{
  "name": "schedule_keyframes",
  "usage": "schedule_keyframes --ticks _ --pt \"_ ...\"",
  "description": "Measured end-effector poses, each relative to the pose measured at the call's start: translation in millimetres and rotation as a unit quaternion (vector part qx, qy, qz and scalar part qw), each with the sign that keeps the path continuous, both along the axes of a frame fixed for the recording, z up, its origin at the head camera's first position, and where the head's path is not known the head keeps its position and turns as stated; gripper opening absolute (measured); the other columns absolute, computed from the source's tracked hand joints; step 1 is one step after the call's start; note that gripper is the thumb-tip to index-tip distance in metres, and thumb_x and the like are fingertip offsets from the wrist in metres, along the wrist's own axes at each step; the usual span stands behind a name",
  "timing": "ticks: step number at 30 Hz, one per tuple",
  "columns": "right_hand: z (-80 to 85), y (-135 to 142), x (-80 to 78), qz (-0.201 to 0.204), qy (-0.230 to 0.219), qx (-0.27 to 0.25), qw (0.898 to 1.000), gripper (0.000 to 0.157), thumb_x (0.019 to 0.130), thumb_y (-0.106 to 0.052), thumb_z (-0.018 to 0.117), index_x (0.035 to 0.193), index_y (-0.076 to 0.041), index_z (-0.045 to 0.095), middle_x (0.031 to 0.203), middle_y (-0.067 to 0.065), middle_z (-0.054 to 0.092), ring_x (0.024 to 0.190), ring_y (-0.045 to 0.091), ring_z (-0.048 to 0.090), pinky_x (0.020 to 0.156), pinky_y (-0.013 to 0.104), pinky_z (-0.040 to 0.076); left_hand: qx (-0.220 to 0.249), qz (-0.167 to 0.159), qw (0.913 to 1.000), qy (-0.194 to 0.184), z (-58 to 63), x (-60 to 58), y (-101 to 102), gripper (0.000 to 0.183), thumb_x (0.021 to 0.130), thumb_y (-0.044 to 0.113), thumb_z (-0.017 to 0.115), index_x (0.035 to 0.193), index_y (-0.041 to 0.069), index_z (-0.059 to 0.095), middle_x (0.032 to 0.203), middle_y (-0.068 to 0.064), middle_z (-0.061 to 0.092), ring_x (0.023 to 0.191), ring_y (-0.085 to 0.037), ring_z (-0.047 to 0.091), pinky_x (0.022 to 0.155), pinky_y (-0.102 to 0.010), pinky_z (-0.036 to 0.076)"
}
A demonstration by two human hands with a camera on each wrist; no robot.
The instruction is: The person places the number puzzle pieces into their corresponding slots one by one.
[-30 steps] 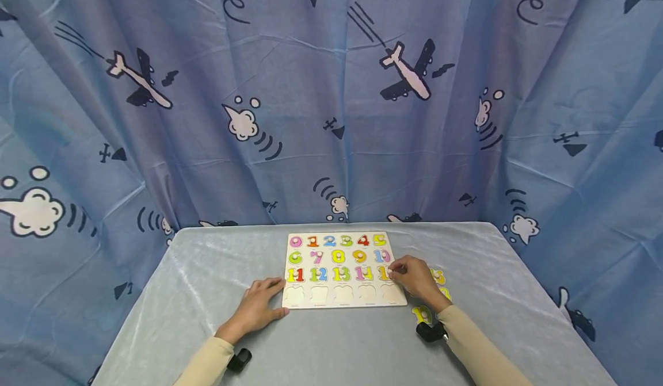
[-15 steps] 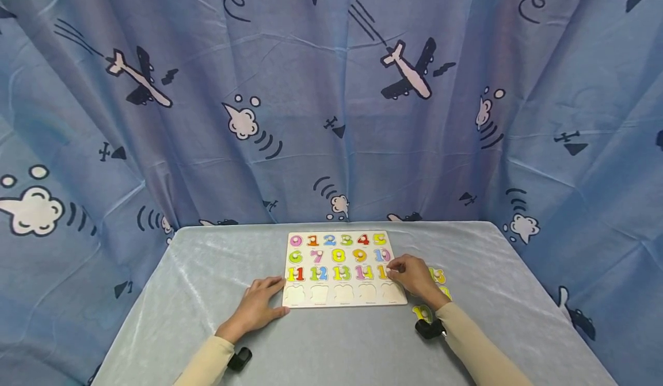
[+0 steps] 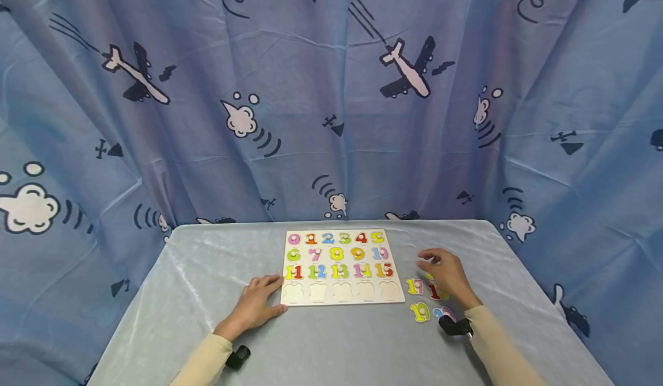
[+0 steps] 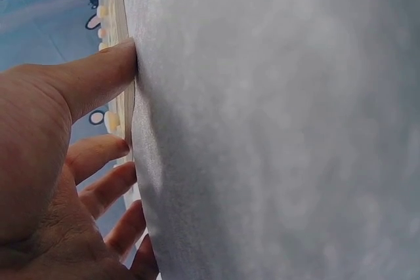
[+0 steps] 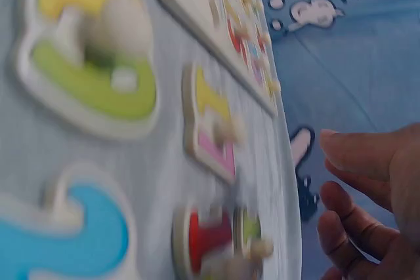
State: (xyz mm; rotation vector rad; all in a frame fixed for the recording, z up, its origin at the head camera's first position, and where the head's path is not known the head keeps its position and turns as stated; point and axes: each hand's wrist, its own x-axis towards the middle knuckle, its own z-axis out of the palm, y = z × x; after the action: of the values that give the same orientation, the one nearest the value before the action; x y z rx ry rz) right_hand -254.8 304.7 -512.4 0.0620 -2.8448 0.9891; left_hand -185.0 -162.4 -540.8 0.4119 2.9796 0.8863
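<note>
A wooden number puzzle board [image 3: 329,302] lies on the table, with colourful knobbed numbers in its upper three rows and bare recesses in the front row. At its left edge my left hand [image 3: 254,304] rests, thumb and fingertips touching the side. My right hand [image 3: 446,271] hovers over loose number pieces right of the board, fingers bent loosely and nothing visible between them. Those pieces include a yellow-pink 17 [image 3: 415,286], a yellow-green 19 [image 3: 420,312], a red piece [image 3: 434,291] and a blue-pink piece [image 3: 441,312]. The hand and wrist camera partly hide several. The 15 piece [image 3: 384,270] sits in the third row.
Grey cloth covers the table [image 3: 331,351]. A blue curtain [image 3: 290,184] with printed planes hangs behind the far edge. A black wrist camera [image 3: 456,325] sits on my right wrist, low beside the loose pieces.
My right hand has left the 15 piece in its place on the board and moved right, over the loose pieces. The left hand stays at the board's edge.
</note>
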Motion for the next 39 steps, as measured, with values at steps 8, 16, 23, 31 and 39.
schedule_keyframes --ticks 8,16,23,31,39 --pt "-6.5 27.0 8.0 -0.02 0.015 0.01 1.0 0.025 0.087 -0.018 0.072 0.106 -0.003 0.073 0.104 0.017 0.07 0.09 0.027 0.062 0.074 0.033 0.046 0.001 0.0 1.0 -0.005 1.1 2.1 0.4 0.066 0.082 0.03 0.08 0.139 0.008 0.056 0.144 -0.009 0.053 0.124 -0.03 0.046 0.099 -0.049 0.035" --pt "-14.0 36.8 12.2 -0.036 -0.03 0.012 0.999 0.03 0.085 -0.02 0.074 0.107 0.0 0.072 0.101 0.018 0.07 0.088 0.027 0.063 0.074 0.034 0.047 -0.002 0.001 1.0 -0.003 1.4 0.9 0.5 0.066 0.082 0.031 0.08 0.139 0.008 0.056 0.143 -0.009 0.053 0.124 -0.03 0.046 0.097 -0.049 0.036" --pt "-17.7 39.1 14.0 -0.043 -0.056 0.015 0.997 0.026 0.087 -0.02 0.074 0.103 -0.001 0.072 0.094 0.013 0.071 0.083 0.021 0.061 0.071 0.032 0.045 0.0 0.002 1.0 -0.005 2.3 0.8 0.9 0.066 0.082 0.03 0.08 0.139 0.008 0.056 0.143 -0.009 0.053 0.124 -0.03 0.046 0.097 -0.049 0.035" --pt "-20.4 36.9 12.8 -0.039 -0.061 0.01 0.997 0.025 0.088 -0.02 0.073 0.104 -0.001 0.072 0.095 0.012 0.07 0.084 0.021 0.06 0.071 0.031 0.044 0.001 0.0 1.0 -0.006 1.6 2.3 0.3 0.066 0.082 0.031 0.08 0.139 0.008 0.056 0.144 -0.009 0.053 0.125 -0.03 0.046 0.097 -0.049 0.035" --pt "-8.9 26.7 10.8 -0.035 -0.04 0.017 0.998 0.022 0.089 -0.021 0.071 0.103 -0.004 0.072 0.092 0.009 0.068 0.081 0.019 0.055 0.068 0.031 0.042 0.0 0.0 1.0 -0.006 1.3 1.0 0.2 0.067 0.082 0.031 0.08 0.139 0.008 0.055 0.144 -0.009 0.053 0.124 -0.03 0.046 0.097 -0.05 0.035"
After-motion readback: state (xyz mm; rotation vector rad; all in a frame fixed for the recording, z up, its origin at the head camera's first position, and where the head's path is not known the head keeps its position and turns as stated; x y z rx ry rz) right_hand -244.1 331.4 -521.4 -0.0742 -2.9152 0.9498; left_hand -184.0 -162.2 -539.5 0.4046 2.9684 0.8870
